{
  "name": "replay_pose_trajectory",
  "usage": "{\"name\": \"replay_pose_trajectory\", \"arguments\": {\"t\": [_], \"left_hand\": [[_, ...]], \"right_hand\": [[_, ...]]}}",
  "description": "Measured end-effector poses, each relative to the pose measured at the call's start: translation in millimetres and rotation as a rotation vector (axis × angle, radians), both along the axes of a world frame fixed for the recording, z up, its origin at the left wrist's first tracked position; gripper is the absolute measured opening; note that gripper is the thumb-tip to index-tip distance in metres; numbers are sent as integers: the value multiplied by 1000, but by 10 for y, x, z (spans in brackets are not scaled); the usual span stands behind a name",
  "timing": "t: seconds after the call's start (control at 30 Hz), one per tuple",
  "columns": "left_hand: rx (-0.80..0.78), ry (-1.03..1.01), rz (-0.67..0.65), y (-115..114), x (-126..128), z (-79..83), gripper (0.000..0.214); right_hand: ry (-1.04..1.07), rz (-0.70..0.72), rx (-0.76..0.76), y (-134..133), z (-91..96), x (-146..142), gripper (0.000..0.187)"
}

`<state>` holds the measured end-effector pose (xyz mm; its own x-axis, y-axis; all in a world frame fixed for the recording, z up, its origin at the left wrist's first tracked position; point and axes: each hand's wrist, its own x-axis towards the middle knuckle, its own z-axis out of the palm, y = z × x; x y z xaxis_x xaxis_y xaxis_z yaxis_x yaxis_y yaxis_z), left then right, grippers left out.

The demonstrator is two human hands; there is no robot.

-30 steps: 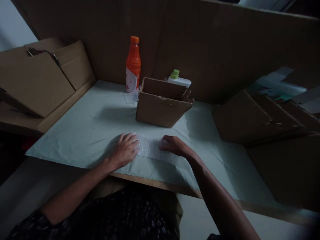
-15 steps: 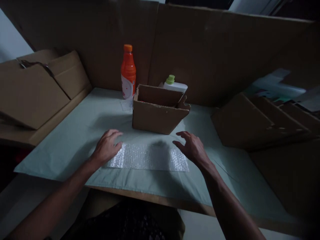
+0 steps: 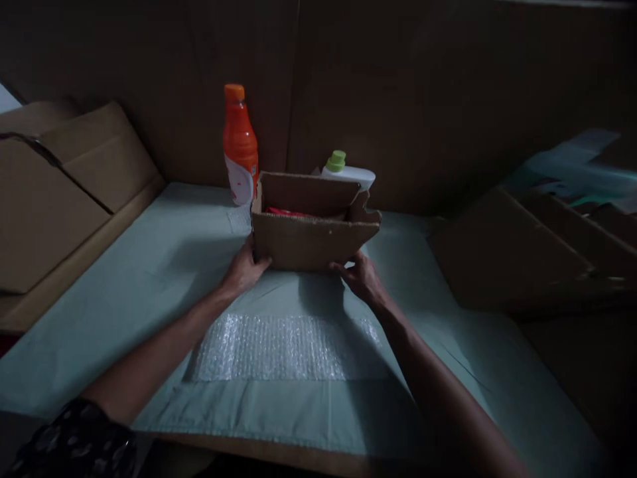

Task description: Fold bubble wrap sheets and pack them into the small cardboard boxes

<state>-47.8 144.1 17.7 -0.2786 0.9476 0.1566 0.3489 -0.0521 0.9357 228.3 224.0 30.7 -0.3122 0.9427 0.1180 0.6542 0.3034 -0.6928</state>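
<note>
A small open cardboard box (image 3: pixel 311 240) stands on the pale green sheet (image 3: pixel 149 279) in the middle of the table, with something red showing inside. My left hand (image 3: pixel 243 271) grips the box's lower left corner, fingers curled round it. My right hand (image 3: pixel 362 277) holds the lower right front edge, fingers closed against the cardboard. A flat rectangle of bubble wrap (image 3: pixel 283 346) lies on the sheet in front of the box, between my forearms, untouched.
An orange bottle (image 3: pixel 239 145) and a white bottle with a green cap (image 3: pixel 344 170) stand behind the box against a cardboard wall. Flattened cardboard boxes (image 3: pixel 60 186) pile at the left. More cardboard (image 3: pixel 537 252) lies at the right.
Both hands left the bubble wrap, which now lies spread flat, and reached forward to take hold of the box at its two lower corners. The view moved closer to the table.
</note>
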Motion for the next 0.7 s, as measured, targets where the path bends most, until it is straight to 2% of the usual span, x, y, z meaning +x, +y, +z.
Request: {"name": "replay_pose_trajectory", "arguments": {"t": [0.1, 0.2, 0.3, 0.4, 0.47, 0.57, 0.63, 0.7], "left_hand": [[-55, 84, -5, -58, -114, 35, 77], [-161, 336, 10, -501, -270, -45, 77], [-191, 578, -49, -1134, -379, -170, 51], [-112, 648, -40, -1630, -323, -205, 15], [-115, 606, -18, -1858, -212, -141, 15], [-235, 415, 43, -2157, -23, 16, 14], [-305, 231, 64, -2360, 91, 97, 39], [-354, 44, 24, -2546, 192, 134, 59]], "right_hand": [[-53, 22, -11, -18, 34, 127, 42], [-200, 69, 13, -343, -12, 497, 52], [-397, 98, 62, -874, -112, 850, 47], [-475, 139, 132, -1251, -160, 931, 24], [-488, 176, 196, -1302, -108, 809, 12], [-522, 189, 303, -1136, 76, 412, 10], [-539, 200, 351, -963, 205, 70, 12], [-514, 220, 383, -828, 296, -245, 24]]}}
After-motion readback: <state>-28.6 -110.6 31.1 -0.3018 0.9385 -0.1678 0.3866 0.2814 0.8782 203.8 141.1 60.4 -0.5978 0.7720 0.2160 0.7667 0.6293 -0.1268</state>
